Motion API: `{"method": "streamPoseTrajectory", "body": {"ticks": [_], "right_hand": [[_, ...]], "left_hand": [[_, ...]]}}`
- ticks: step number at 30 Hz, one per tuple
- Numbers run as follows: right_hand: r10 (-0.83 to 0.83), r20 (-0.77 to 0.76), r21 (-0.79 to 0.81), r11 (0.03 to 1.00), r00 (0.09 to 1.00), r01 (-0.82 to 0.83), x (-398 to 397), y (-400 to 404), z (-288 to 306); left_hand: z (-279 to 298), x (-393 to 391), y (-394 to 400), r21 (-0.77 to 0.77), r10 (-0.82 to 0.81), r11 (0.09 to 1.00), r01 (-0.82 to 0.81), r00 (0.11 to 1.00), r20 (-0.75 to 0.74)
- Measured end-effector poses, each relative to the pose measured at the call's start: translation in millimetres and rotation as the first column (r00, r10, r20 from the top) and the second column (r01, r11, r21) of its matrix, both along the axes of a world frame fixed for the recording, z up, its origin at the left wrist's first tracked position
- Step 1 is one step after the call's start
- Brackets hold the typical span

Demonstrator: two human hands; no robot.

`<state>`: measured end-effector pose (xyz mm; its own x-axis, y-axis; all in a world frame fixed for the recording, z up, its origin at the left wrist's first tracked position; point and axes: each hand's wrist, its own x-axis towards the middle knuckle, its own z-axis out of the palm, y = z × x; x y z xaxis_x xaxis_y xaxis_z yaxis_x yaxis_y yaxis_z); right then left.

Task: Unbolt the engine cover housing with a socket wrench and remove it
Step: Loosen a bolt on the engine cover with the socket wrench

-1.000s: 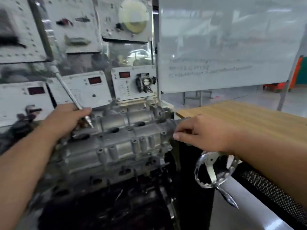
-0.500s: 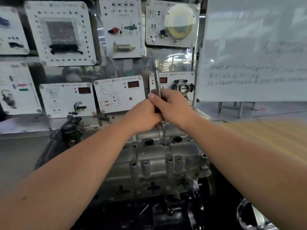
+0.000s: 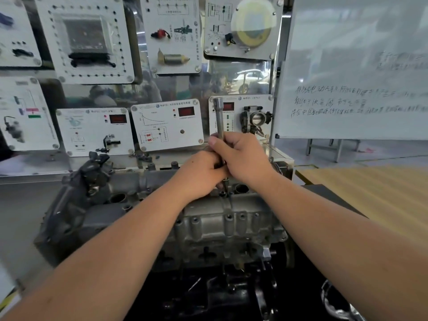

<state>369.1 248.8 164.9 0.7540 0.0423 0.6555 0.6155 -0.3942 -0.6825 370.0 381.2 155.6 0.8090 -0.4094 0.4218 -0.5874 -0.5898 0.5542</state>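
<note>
The grey cast engine cover housing lies across the middle of the view on a dark engine block. A long metal socket wrench stands nearly upright over the housing's top, its lower tip at a bolt. My right hand grips the shaft from the right, thumb towards the left. My left hand wraps around the lower shaft just below it, touching the right hand. The fingers hide the middle of the tool.
Behind the engine stands a display wall of white training panels with red readouts and a throttle body. A whiteboard with writing stands at the right, above a wooden tabletop. A shiny metal part shows bottom right.
A second ago my left hand alone held the tilted wrench and my right hand rested on the housing's end. Now both hands grip the wrench upright over a bolt; the view has shifted.
</note>
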Motion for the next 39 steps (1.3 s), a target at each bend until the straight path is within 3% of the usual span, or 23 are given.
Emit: {"method": "streamPoseTrajectory", "body": {"ticks": [12, 24, 28, 32, 39], "right_hand": [[0.035, 0.0, 0.089, 0.995, 0.999, -0.035, 3, 2, -8], [-0.035, 0.042, -0.063, 0.997, 0.999, 0.038, 0, 3, -10], [-0.053, 0.055, -0.09, 0.994, 0.997, 0.058, -1, 3, -10], [-0.074, 0.125, -0.159, 0.983, 0.989, 0.094, -4, 5, -13], [-0.222, 0.28, -0.102, 0.961, 0.934, 0.258, -7, 4, -13]], "left_hand": [[-2, 4, 1, 0.003, 0.031, 1.0, -0.031, 0.999, -0.021], [-4, 7, 12, -0.035, -0.059, 0.998, 0.055, 0.992, -0.111], [-3, 7, 14, 0.032, -0.055, 0.998, 0.057, 0.997, -0.044], [-1, 5, 15, 0.076, -0.041, 0.996, 0.041, 0.999, 0.001], [-4, 10, 13, 0.095, -0.03, 0.995, 0.027, 0.999, 0.024]]}}
